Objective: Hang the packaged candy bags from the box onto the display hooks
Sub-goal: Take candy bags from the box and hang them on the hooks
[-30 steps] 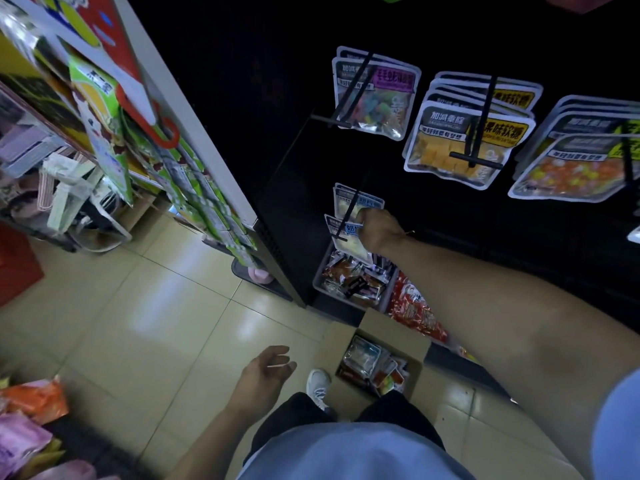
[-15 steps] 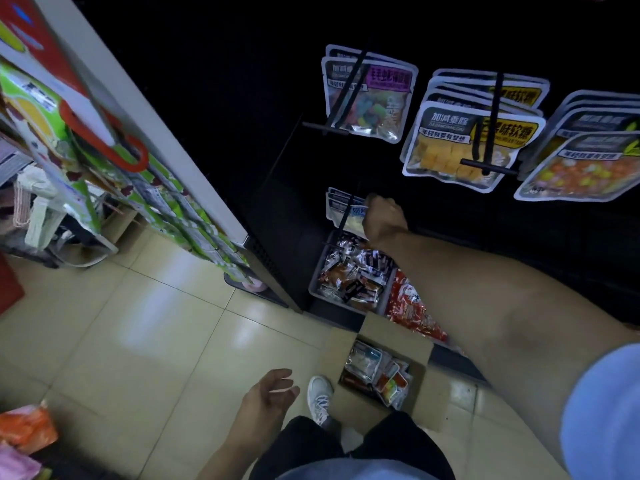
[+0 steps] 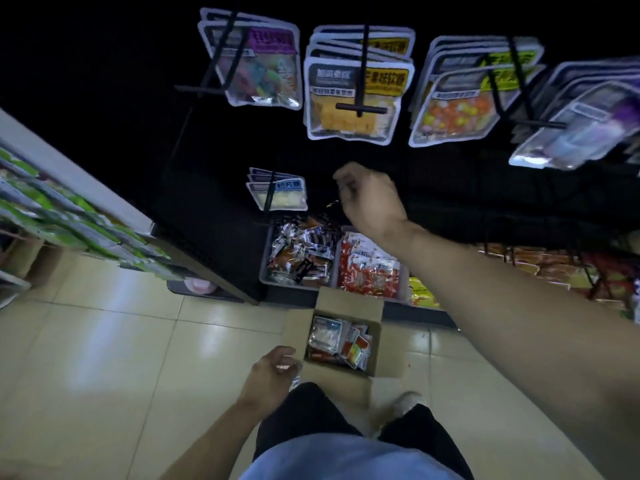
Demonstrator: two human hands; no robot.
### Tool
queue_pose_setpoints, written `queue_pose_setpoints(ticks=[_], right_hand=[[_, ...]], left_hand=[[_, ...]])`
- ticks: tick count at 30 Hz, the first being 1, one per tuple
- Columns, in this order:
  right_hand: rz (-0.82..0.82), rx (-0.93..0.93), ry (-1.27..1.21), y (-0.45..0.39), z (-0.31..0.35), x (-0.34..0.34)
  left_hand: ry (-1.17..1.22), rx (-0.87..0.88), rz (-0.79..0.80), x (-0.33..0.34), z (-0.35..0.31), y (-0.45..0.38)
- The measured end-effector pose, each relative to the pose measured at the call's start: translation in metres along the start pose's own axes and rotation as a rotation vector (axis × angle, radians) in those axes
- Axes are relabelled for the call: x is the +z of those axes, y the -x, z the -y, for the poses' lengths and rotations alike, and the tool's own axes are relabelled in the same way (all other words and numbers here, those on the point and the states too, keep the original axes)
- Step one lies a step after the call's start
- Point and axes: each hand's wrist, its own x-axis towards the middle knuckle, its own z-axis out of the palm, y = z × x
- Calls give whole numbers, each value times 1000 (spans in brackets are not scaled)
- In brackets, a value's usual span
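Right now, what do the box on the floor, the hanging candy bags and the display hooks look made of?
Box: plain brown corrugated cardboard, matte, flaps folded open.
Candy bags: glossy plastic film with clear windows showing the sweets inside; glare on the surface.
Display hooks: thin dark rods, probably painted or coated metal wire; too dim to be sure.
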Motion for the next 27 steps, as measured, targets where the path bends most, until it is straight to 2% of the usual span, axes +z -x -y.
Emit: queue_pose_setpoints(ticks=[3, 6, 8, 12, 15, 18, 22, 24, 27], right_hand=[[-57, -40, -137, 52, -22, -18], [10, -31, -133, 116, -59, -17], [167, 43, -65, 160, -92, -9], [583, 332, 49, 230, -175, 20], [742, 484, 71, 271, -215, 43], [738, 548, 7, 293, -227, 70], [707, 622, -131, 297, -240, 137], [697, 689, -189, 294, -250, 183], [564, 889, -301, 285, -265, 250]], left_hand=[[-65, 28, 56, 30, -13, -2], [-116, 18, 45, 73, -13, 2], [-193, -13, 106, 109, -4, 9], [-348, -51, 244, 176, 28, 9], [-385, -109, 249, 207, 43, 10], [-297, -58, 145, 216, 34, 12], [-387, 55, 51, 203, 52, -28], [-424, 77, 59, 197, 74, -61], [-550, 101, 102, 187, 115, -110]])
